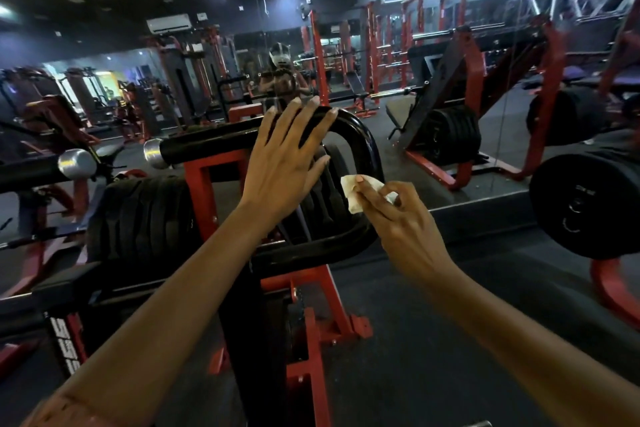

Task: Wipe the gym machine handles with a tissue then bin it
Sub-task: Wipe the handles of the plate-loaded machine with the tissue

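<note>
Wiping stage: contact apparently not yet made.
Left hand (287, 156), fingers spread wide, over glossy black curved handle (207, 144); right hand (408, 218), just beside it, pinches folded white tissue (349, 198), to be pressed next onto that handle.

White stylised letters, seemingly "SSS", run down the black frame post (65, 347); marks on the weight plate (585, 198) are illegible.

The handle (360, 135) is a smooth, glossy black tube with light glinting along its bend. At the handle's left end sits a brushed silver metal cap (152, 153). Under the handle, the frame (199, 191) is red painted metal and the weight plates (145, 218) look like matt black rubber. Just right of the handle, the tissue (351, 199) is white, crumpled paper.
</note>
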Motion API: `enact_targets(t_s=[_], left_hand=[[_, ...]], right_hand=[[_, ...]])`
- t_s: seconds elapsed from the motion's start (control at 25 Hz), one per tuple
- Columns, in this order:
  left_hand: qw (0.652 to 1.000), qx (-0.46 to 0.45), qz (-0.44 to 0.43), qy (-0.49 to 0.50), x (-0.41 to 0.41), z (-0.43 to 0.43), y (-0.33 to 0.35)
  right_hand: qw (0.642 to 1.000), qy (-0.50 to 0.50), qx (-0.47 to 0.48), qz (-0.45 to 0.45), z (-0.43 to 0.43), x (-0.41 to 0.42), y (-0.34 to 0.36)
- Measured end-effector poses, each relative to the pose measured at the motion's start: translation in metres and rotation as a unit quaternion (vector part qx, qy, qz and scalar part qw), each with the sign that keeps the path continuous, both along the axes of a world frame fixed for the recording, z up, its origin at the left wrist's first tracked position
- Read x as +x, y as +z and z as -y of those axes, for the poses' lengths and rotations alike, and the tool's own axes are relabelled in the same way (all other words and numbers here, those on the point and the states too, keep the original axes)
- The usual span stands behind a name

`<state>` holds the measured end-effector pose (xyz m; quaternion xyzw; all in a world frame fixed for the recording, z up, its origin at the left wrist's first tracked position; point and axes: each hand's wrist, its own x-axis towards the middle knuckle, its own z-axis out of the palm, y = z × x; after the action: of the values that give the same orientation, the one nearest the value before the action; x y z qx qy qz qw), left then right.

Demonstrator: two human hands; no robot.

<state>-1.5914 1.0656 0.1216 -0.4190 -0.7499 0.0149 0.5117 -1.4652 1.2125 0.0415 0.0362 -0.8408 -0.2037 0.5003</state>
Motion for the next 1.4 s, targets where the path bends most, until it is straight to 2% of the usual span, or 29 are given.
enact_targets(t_s=[0.12, 0.2, 0.28, 0.32, 0.48, 0.6, 0.72, 0.84, 1.0, 1.2, 1.28, 1.4], left_hand=[[0.999, 0.012, 0.042, -0.007, 0.022, 0.018, -0.046], [0.997, -0.013, 0.078, 0.009, 0.030, 0.033, -0.076], [0.993, -0.039, 0.102, 0.041, 0.035, 0.047, -0.097], [0.991, -0.050, 0.105, 0.059, 0.036, 0.053, -0.103], [0.988, -0.059, 0.086, 0.114, 0.033, 0.073, -0.114], [0.990, -0.055, 0.067, 0.115, 0.029, 0.078, -0.120], [0.992, -0.032, 0.067, 0.098, 0.030, 0.075, -0.122], [0.994, -0.018, 0.056, 0.090, 0.031, 0.076, -0.123], [0.993, -0.022, 0.047, 0.107, 0.030, 0.076, -0.123], [0.991, -0.029, 0.056, 0.114, 0.029, 0.075, -0.124], [0.992, -0.028, 0.063, 0.105, 0.031, 0.077, -0.125], [0.992, -0.003, 0.115, 0.058, 0.045, 0.091, -0.129]], right_hand=[[0.998, -0.035, -0.010, 0.056, 0.018, 0.011, -0.005], [0.986, -0.058, -0.093, 0.127, 0.037, 0.012, -0.011], [0.957, -0.040, -0.190, 0.217, 0.054, 0.013, -0.010], [0.950, -0.027, -0.202, 0.237, 0.055, 0.013, -0.007], [0.958, -0.056, -0.157, 0.235, 0.044, 0.019, 0.015], [0.940, -0.067, -0.163, 0.292, 0.062, 0.024, 0.002], [0.931, 0.001, -0.236, 0.279, 0.086, 0.012, -0.013], [0.942, 0.080, -0.235, 0.226, 0.077, 0.006, -0.017], [0.949, 0.015, -0.262, 0.175, 0.047, 0.011, -0.017], [0.954, 0.032, -0.271, 0.124, 0.073, -0.005, -0.039], [0.945, 0.084, -0.290, 0.128, 0.082, -0.007, -0.038], [0.903, 0.207, -0.341, 0.159, 0.092, -0.005, -0.034]])
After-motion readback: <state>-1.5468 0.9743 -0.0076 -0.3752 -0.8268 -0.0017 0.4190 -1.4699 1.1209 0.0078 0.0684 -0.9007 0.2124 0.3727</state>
